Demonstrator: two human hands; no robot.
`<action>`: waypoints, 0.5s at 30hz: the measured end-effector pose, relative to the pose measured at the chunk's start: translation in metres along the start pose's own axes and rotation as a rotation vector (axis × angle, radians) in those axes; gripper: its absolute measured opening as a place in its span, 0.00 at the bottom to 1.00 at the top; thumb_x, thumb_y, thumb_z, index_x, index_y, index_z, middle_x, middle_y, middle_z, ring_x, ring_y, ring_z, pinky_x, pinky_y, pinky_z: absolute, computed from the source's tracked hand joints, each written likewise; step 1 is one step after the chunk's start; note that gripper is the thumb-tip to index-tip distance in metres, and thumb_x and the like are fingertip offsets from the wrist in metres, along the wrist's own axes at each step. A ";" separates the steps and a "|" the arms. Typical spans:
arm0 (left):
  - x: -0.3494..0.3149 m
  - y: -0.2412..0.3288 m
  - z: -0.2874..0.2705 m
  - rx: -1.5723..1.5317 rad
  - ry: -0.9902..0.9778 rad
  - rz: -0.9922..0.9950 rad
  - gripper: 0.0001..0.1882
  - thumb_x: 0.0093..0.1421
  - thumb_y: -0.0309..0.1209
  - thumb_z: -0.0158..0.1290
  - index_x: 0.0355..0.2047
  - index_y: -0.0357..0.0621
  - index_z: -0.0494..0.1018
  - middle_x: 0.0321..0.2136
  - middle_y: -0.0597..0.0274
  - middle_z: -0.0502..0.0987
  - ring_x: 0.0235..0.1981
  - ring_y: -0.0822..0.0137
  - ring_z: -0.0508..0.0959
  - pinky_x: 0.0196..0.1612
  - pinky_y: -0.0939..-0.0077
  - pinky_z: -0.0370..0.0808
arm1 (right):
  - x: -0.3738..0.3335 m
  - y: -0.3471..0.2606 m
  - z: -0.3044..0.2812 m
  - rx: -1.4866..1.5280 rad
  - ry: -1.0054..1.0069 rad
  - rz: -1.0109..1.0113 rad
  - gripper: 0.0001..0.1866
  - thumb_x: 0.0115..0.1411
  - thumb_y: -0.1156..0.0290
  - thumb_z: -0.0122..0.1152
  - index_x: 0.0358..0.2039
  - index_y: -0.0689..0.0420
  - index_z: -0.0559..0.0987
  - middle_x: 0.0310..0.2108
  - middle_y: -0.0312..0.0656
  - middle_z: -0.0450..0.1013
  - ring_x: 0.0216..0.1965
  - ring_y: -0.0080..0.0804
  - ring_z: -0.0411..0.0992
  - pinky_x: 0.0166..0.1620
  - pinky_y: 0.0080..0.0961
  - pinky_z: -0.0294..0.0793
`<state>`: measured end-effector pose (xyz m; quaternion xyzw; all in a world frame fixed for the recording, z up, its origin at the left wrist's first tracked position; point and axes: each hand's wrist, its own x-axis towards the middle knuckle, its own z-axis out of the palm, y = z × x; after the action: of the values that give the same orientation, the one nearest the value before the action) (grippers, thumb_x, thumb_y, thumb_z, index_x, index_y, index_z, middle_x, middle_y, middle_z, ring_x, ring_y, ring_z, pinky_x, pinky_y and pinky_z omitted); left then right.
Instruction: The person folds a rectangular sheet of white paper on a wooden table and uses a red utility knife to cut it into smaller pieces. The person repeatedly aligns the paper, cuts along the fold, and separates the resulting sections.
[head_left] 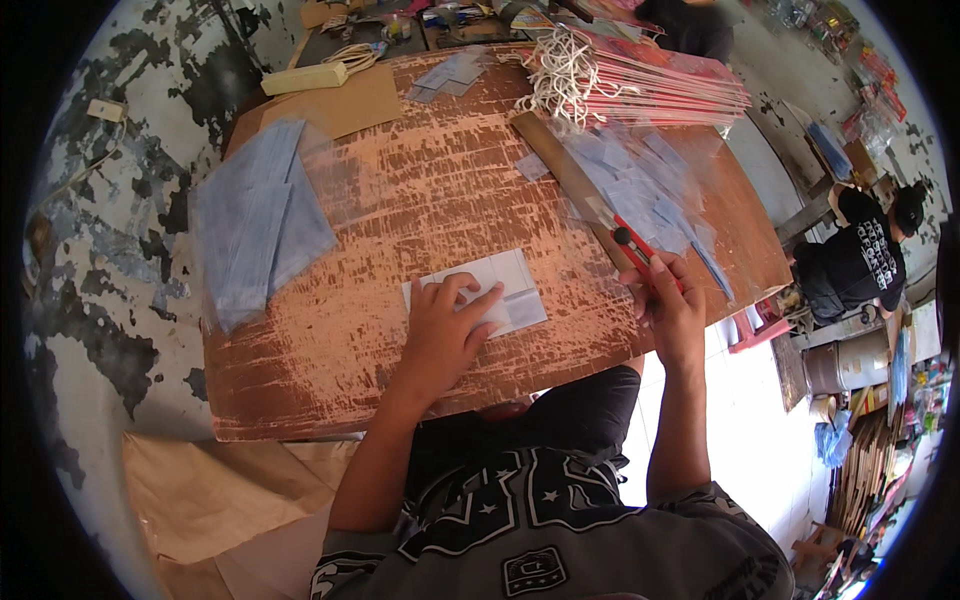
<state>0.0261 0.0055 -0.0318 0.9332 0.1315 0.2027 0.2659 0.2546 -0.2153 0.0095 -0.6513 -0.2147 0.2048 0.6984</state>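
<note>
Left hand (pixel 447 325) flat, fingers spread, pinning white paper sheet (pixel 500 290) at counter (pixel 400 210) centre. Right hand (pixel 668 305) closed around red utility knife (pixel 640 250), right of sheet. Likely cutting step; next move needs blade brought onto sheet.

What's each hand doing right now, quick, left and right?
Left hand: open, pressed flat on the pale paper sheets on the worn table.
Right hand: closed around the red utility knife.
</note>
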 end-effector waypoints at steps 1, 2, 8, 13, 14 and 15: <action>0.000 0.001 0.000 -0.009 -0.003 -0.006 0.26 0.64 0.30 0.64 0.64 0.50 0.81 0.53 0.58 0.72 0.50 0.56 0.70 0.65 0.54 0.61 | 0.000 0.001 -0.001 0.022 0.016 0.012 0.18 0.79 0.56 0.55 0.50 0.61 0.79 0.32 0.41 0.83 0.21 0.19 0.71 0.25 0.16 0.64; 0.000 0.001 0.000 -0.019 -0.007 -0.013 0.26 0.64 0.30 0.64 0.64 0.50 0.81 0.53 0.58 0.72 0.50 0.56 0.70 0.65 0.55 0.61 | 0.001 0.004 -0.004 0.059 0.011 0.014 0.18 0.79 0.56 0.55 0.49 0.60 0.79 0.31 0.40 0.82 0.21 0.20 0.70 0.25 0.16 0.63; -0.002 -0.004 0.004 0.036 0.014 0.027 0.26 0.65 0.31 0.64 0.64 0.52 0.81 0.52 0.59 0.71 0.50 0.56 0.71 0.67 0.50 0.58 | 0.000 0.011 -0.009 0.312 0.096 0.075 0.16 0.79 0.55 0.54 0.44 0.57 0.77 0.25 0.37 0.76 0.18 0.22 0.66 0.22 0.18 0.61; -0.002 -0.003 0.003 0.043 0.007 0.016 0.24 0.66 0.32 0.64 0.63 0.53 0.81 0.52 0.60 0.71 0.50 0.56 0.72 0.70 0.47 0.55 | 0.007 0.018 -0.018 0.528 0.111 0.110 0.19 0.79 0.59 0.52 0.60 0.59 0.75 0.39 0.35 0.79 0.25 0.19 0.68 0.24 0.17 0.65; -0.002 -0.003 0.004 0.045 0.007 0.015 0.24 0.66 0.32 0.64 0.63 0.54 0.81 0.52 0.61 0.71 0.50 0.56 0.72 0.71 0.47 0.54 | 0.007 0.017 -0.016 0.537 0.132 0.121 0.20 0.79 0.59 0.52 0.61 0.59 0.75 0.40 0.35 0.79 0.25 0.18 0.68 0.24 0.17 0.65; -0.002 -0.004 0.003 0.037 0.003 0.008 0.24 0.66 0.32 0.64 0.63 0.54 0.81 0.52 0.61 0.71 0.50 0.56 0.72 0.72 0.45 0.53 | 0.006 0.013 -0.012 0.547 0.152 0.132 0.20 0.79 0.59 0.52 0.63 0.59 0.74 0.40 0.35 0.79 0.26 0.18 0.68 0.24 0.16 0.65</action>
<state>0.0249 0.0062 -0.0372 0.9382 0.1320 0.2029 0.2473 0.2666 -0.2207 -0.0043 -0.4651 -0.0558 0.2507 0.8472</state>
